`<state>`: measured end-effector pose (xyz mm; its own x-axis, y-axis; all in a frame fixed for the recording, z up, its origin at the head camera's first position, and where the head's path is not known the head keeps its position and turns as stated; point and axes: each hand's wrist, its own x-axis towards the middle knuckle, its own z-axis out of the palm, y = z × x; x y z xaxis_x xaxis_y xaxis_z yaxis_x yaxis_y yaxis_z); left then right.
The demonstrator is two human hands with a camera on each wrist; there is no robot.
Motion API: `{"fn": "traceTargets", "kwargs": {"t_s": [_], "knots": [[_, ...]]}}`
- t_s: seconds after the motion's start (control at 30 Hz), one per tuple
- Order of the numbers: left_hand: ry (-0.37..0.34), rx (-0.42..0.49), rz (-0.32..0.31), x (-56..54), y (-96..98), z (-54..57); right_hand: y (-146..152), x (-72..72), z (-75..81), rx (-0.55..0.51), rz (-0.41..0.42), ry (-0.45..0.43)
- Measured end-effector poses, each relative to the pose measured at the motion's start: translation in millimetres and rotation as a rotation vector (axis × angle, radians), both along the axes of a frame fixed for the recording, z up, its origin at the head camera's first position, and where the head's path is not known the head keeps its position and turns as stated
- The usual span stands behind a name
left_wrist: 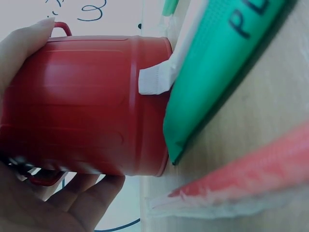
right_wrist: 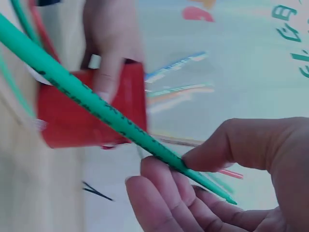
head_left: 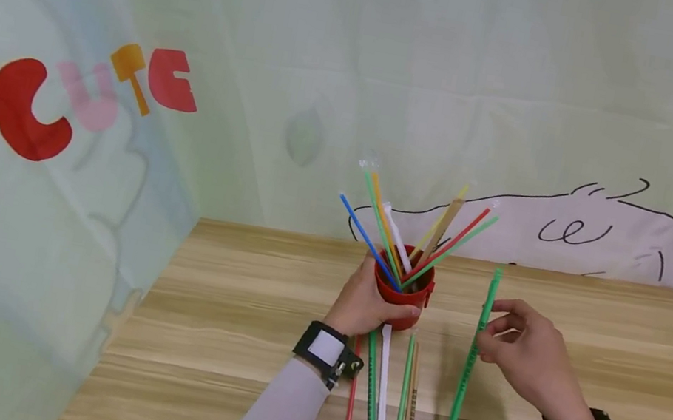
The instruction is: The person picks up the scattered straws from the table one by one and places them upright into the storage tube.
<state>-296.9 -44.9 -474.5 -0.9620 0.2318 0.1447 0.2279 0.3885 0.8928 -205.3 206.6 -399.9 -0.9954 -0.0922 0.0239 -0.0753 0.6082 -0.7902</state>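
Observation:
My left hand [head_left: 361,301] grips a small red bucket [left_wrist: 91,106] around its side, thumb across the front. Several straws fan out from the bucket's mouth, among them a blue straw [head_left: 366,234], a white straw [head_left: 397,230], a red straw [head_left: 456,239] and a brown-wrapped straw [head_left: 438,232]. To the right, my right hand [head_left: 533,361] pinches a green-wrapped straw [right_wrist: 111,113] between thumb and fingers, near its upper part. That straw stands nearly upright, tilted slightly, with dark print along its wrapper. It is apart from the bucket.
On the wooden table [head_left: 244,314], in front of the bucket, lie several straws side by side: a red straw [head_left: 350,415], a thick green-wrapped straw [head_left: 372,404], a white-wrapped straw [head_left: 384,399], a thin green straw [head_left: 402,409] and a brown-wrapped straw [head_left: 410,418]. A printed curtain [head_left: 468,75] hangs behind.

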Motion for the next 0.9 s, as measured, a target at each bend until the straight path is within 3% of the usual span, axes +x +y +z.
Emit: {"fn": "traceTargets", "kwargs": {"t_s": [0.13, 0.4, 0.6, 0.73, 0.9], "knots": [[-0.003, -0.007, 0.007, -0.4, 0.6, -0.7, 3, -6.4, 14.2, -0.046, -0.045, 0.107], [0.001, -0.001, 0.002, -1.0, 0.2, -1.8, 3, -19.1, 42.5, -0.128, -0.114, 0.239], [0.003, -0.010, 0.007, -0.5, 0.3, -0.9, -5, -27.4, 60.6, -0.245, -0.150, 0.378], [0.002, -0.010, 0.005, -0.3, 0.4, -0.6, -16, -35.5, 64.3, -0.305, -0.179, 0.457], [-0.001, 0.001, 0.001, -0.8, 0.7, -0.2, -30, -44.7, 56.8, -0.276, -0.186, 0.484]]}}
